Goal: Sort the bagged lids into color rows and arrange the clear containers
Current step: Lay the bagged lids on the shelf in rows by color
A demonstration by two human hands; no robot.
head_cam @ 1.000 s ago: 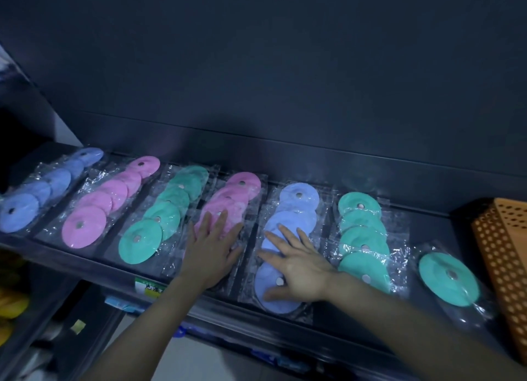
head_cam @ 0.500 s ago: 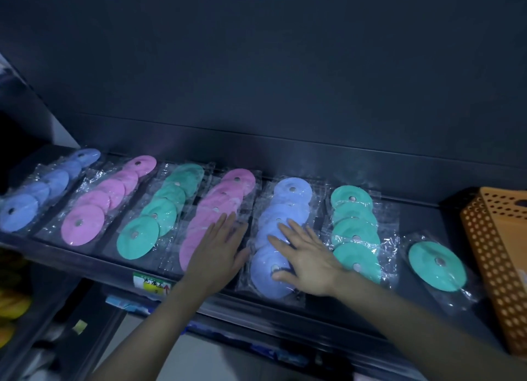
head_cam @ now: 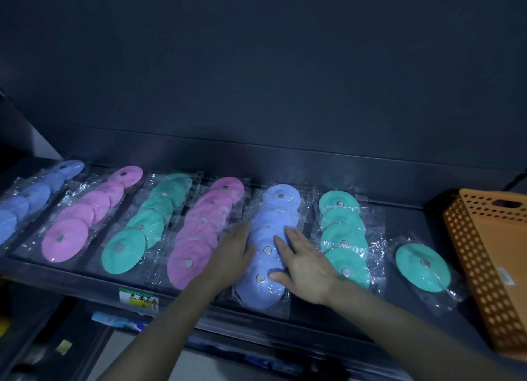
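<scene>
Two open hands lie flat at the near edge of the shelf (head_cam: 85, 278). The left hand (head_cam: 235, 255) presses the left side of the right-hand blue row (head_cam: 266, 262) of bagged lids, the right hand (head_cam: 306, 266) its right side. Judged step: squaring this row. One loose green lid (head_cam: 422, 266) lies to the right, between the green row (head_cam: 342, 238) and an orange basket (head_cam: 484, 252). Joining it to that row probably comes next. No clear containers show.
</scene>
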